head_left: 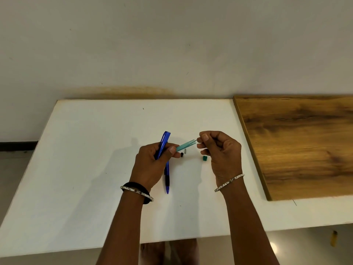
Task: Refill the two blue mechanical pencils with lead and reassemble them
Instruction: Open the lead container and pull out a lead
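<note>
- Two hands work over a white table (95,150). The left hand (152,165) curls round one blue pencil (163,140), and its thumb and fingertips pinch a teal lead case (186,145).
- The right hand (221,150) pinches a thin dark lead (197,139) at the case's open end.
- Best handled gently: draw the lead straight along the case, since it likely snaps if bent.
- The case's long axis runs from left fingertips to right fingertips, mouth rightward.
- The held pencil slants up past the left fingers.
- A second blue pencil (167,180) lies beneath the left palm, tip toward the person.
</note>
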